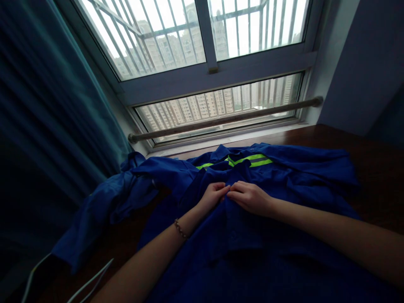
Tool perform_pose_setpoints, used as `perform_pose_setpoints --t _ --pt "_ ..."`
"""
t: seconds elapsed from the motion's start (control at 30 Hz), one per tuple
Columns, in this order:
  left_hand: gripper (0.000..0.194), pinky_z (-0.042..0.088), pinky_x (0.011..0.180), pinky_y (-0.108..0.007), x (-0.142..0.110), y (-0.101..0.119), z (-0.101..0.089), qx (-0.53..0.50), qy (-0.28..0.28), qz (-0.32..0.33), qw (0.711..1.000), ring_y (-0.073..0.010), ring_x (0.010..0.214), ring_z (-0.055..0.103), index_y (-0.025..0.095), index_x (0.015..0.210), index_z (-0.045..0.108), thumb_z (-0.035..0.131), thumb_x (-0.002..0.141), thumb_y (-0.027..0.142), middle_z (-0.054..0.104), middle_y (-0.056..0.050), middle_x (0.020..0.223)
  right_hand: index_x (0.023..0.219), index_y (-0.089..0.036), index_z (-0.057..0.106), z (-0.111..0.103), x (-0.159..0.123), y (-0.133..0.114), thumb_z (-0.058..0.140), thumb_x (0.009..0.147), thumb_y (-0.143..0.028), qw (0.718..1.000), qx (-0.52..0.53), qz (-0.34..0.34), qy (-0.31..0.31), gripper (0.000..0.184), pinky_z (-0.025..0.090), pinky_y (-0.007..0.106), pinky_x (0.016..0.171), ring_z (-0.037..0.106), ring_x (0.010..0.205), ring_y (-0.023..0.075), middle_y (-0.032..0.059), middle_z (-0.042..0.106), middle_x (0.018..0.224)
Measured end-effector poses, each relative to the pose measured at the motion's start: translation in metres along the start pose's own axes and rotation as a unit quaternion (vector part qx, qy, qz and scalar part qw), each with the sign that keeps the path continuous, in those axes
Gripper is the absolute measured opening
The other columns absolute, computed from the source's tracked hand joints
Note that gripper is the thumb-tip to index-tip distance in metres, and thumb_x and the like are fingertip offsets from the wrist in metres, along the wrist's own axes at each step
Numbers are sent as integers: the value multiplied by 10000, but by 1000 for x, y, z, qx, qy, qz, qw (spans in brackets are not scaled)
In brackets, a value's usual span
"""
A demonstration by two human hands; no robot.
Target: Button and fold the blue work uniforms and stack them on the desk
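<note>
A blue work jacket (299, 176) with yellow-green reflective strips lies spread out in front of me. My left hand (214, 195) pinches the cloth along the middle of its front, and a bracelet circles that wrist. Right beside it, my right hand (249, 197) grips the same front edge, fingers curled and fingertips almost touching the left ones. Whether a button sits between the fingertips is hidden. The lower part of the jacket is in deep shadow, close to my body.
More crumpled blue cloth (104, 206) lies at the left by a long blue curtain (47, 105). White cables (91, 280) show at the lower left. A brown wooden surface (334, 141) runs under the jacket up to a barred window with a horizontal rail (227, 120).
</note>
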State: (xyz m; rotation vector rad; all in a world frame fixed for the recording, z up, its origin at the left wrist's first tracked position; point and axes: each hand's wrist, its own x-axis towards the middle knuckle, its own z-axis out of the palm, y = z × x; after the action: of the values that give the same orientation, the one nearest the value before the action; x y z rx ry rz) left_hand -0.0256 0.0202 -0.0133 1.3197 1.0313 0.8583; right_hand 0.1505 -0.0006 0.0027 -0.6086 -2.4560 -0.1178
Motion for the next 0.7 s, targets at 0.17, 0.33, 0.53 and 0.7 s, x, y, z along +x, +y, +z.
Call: perform_pose_setpoints --t 0.17,0.33,0.53,0.7 --pt "388 208 415 -187 -1 -1 1 70 -4 38 997 -51 422 336 130 609 485 591 649 501 395 62 469 861 -160 581 7 -3 -1 369 869 -208 999 4 42 23 217 411 252 663 493 775 149 71 549 826" --pt "369 212 456 -202 -8 0 8 198 61 133 969 -61 482 291 145 524 399 519 730 428 321 58 500 757 -155 573 9 -3 -5 352 871 -192 998 -36 37 32 251 381 270 622 456 727 164 73 528 743" --pt "313 228 481 -215 -19 3 15 319 107 188 923 -82 508 333 155 518 396 466 775 320 357 42 509 706 -150 527 9 0 -6 382 843 -175 998 -32 49 11 201 372 282 630 439 717 168 68 508 719" --pt "271 281 523 -219 -25 7 18 360 122 236 894 -95 548 403 158 555 451 446 799 276 431 20 566 697 -152 508 8 2 -6 422 809 -170 995 -10 98 -8 142 370 273 637 452 709 157 57 513 721"
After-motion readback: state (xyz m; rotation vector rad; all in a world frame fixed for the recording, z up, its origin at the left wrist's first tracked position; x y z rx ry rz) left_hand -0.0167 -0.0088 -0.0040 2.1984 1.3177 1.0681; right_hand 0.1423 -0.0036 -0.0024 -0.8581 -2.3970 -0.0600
